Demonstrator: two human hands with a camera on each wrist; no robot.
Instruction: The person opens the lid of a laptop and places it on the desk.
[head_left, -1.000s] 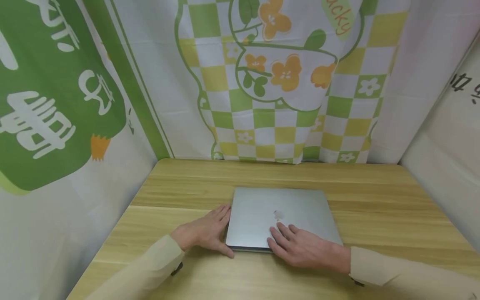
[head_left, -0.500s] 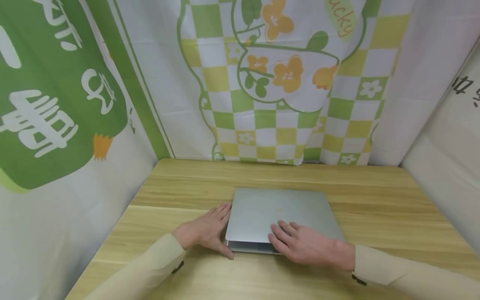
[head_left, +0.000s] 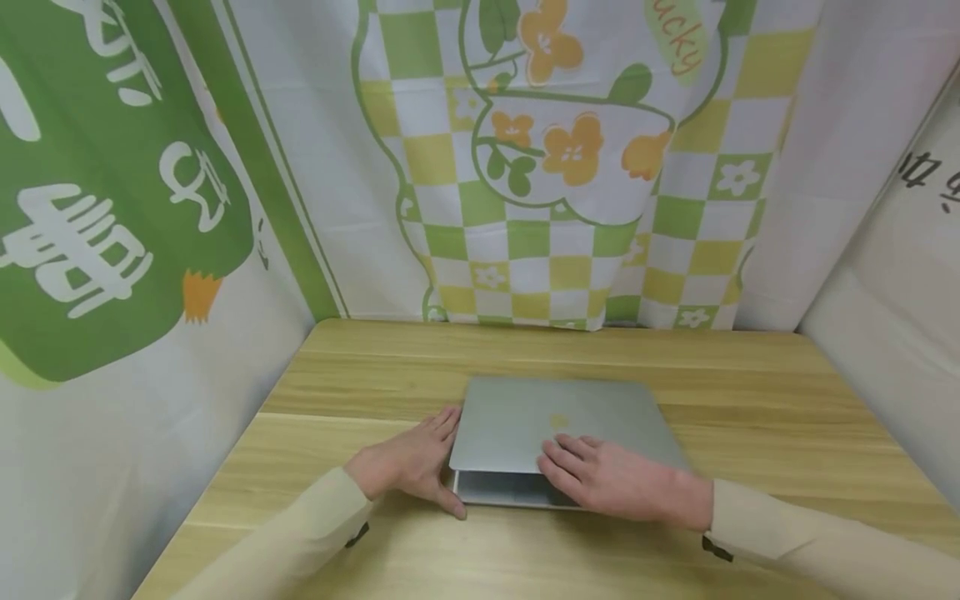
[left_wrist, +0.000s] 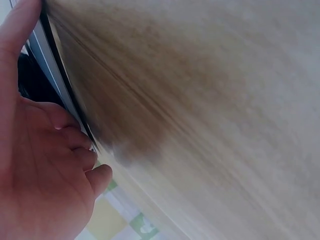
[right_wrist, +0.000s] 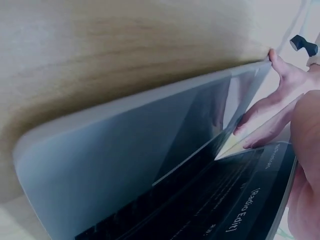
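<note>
A silver laptop (head_left: 517,417) lies on the wooden table, its lid raised a little at the front. With fingers over the lid's front edge and thumb under it, my right hand (head_left: 611,479) pinches the lid. Beside the laptop's left edge rests my left hand (head_left: 411,461), its fingers along the side and its thumb at the front-left corner. The left wrist view has this hand's palm (left_wrist: 45,170) against the laptop's thin edge (left_wrist: 52,65). In the right wrist view the lit screen (right_wrist: 225,210) bears white text, and the base (right_wrist: 115,155) reflects it; the keyboard is mostly hidden.
The wooden table (head_left: 352,358) reaches back to a hanging cloth (head_left: 570,250) with green and yellow checks and orange flowers. A green-and-white printed cloth (head_left: 97,233) hangs at the left, a pale one (head_left: 900,292) at the right.
The lid's front edge has risen from nearly shut to a clear gap above the base. My right hand has moved up slightly with it; my left hand stays at the corner.
</note>
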